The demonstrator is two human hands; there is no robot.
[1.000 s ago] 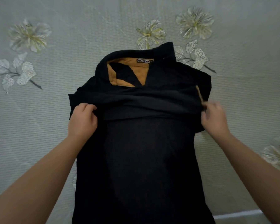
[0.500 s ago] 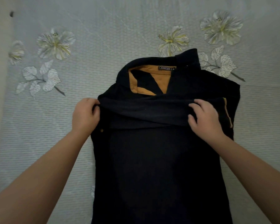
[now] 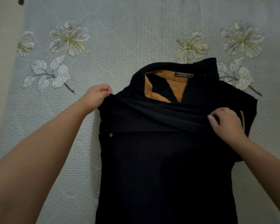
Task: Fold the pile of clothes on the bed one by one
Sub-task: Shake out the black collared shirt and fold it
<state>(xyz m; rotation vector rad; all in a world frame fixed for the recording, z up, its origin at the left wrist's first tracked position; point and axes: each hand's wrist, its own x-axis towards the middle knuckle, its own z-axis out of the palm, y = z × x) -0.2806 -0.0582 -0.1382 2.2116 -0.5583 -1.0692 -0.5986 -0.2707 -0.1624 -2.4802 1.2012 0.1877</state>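
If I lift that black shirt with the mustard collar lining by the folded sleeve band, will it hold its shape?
Probably not. The black shirt with the mustard collar lining looks soft: the sleeve band sags between the left hand and right hand, so it should droop. It lies flat on the grey floral bedsheet, seemingly light. The folds would likely slip open.

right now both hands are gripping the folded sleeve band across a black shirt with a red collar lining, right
Not quite. The left hand and right hand do grip the sleeve band across the black shirt, but the collar lining is mustard orange, not red, as the head view shows.
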